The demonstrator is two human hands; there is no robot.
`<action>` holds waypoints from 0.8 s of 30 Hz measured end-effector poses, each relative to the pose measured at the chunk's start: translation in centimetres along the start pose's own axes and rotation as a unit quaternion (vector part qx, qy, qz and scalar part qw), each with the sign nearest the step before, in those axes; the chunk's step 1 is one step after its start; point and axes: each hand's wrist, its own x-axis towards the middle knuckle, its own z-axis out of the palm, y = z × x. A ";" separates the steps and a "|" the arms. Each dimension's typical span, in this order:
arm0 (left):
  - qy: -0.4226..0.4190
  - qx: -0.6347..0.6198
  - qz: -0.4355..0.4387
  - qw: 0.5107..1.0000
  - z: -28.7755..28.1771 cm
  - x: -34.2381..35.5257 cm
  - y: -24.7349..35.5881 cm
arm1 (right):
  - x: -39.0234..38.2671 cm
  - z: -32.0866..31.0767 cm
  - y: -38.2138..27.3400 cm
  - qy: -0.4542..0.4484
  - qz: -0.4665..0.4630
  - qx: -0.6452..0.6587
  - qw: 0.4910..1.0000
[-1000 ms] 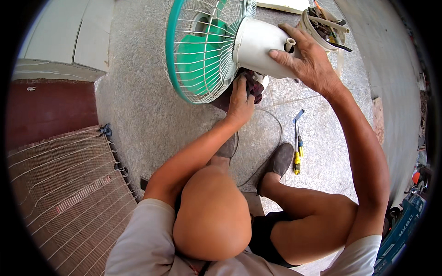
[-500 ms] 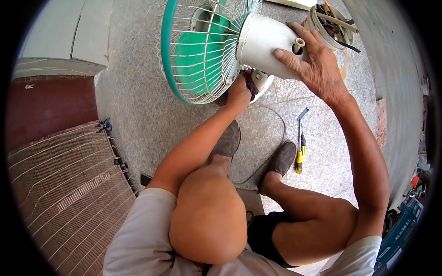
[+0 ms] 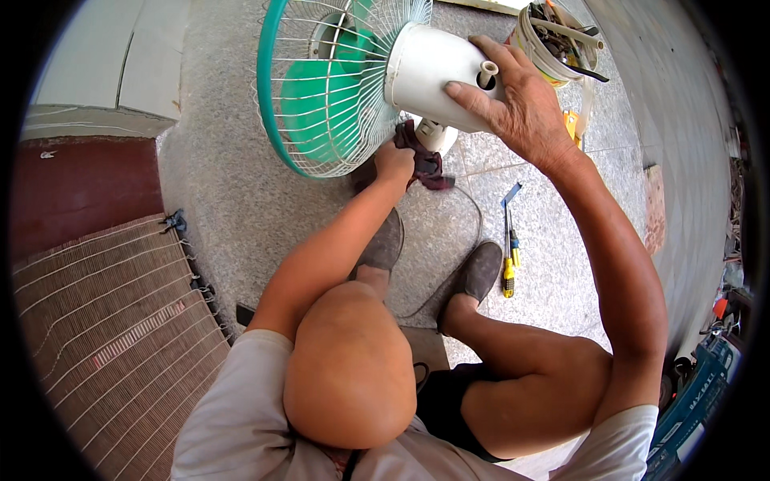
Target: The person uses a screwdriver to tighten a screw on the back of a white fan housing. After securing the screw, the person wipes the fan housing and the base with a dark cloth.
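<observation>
A fan (image 3: 269, 96) with a white wire cage, a teal rim and green blades (image 3: 317, 112) stands in front of me, its face turned left. My right hand (image 3: 529, 112) grips the back of its white motor housing (image 3: 429, 76), thumb and fingers on either side of a small knob (image 3: 488, 72). Below the housing, my left hand (image 3: 393, 164) is closed on a dark maroon cloth (image 3: 429, 171) beside the white fan stand (image 3: 435, 138). One end of the cloth hangs loose to the right. The cage and housing hide part of the stand.
Two screwdrivers (image 3: 509, 272) lie on the speckled floor right of my foot, by a small blue piece (image 3: 512, 193). A bucket of tools (image 3: 533, 52) stands behind my right hand. A grey cord (image 3: 481, 216) curves between my feet. Left lies a striped mat (image 3: 120, 337).
The scene has shifted slightly left in view. The cloth, earlier bunched by my left hand, now spreads out to the right below the stand. My right hand keeps its grip on the housing.
</observation>
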 end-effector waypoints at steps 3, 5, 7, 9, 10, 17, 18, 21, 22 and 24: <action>0.008 -0.027 0.112 0.993 -0.2 -1.5 0.3 | -0.1 0.2 0.0 0.004 -0.009 -0.006 1.000; -0.005 -0.050 0.137 0.989 -1.2 -2.9 1.4 | 0.1 0.2 0.1 0.015 -0.018 -0.003 1.000; -0.027 -0.053 0.128 0.990 -2.4 -5.2 3.9 | 0.0 0.3 0.2 0.010 -0.011 -0.016 1.000; -0.019 -0.007 0.162 0.987 -3.3 -6.5 4.1 | 0.0 0.3 0.1 0.011 -0.011 -0.020 1.000; -0.012 -0.047 0.177 0.983 -3.7 -7.4 4.0 | 0.0 0.4 0.2 0.013 -0.014 -0.018 1.000; 0.121 0.018 0.392 0.912 -8.0 -14.2 11.3 | -0.1 0.3 -0.1 0.017 -0.009 -0.037 0.999; 0.127 0.010 0.452 0.883 -8.1 -14.6 11.5 | 0.0 0.2 -0.1 0.016 -0.009 -0.039 0.999; 0.178 0.081 0.580 0.791 -9.1 -14.5 14.0 | 0.1 0.4 0.2 0.020 -0.020 -0.027 0.999; 0.200 0.118 0.612 0.756 -9.4 -14.1 15.3 | -0.2 0.4 0.4 0.019 -0.012 -0.034 0.999; 0.246 0.150 0.626 0.724 -9.5 -13.6 17.4 | -0.3 0.4 0.3 0.016 -0.001 -0.046 0.999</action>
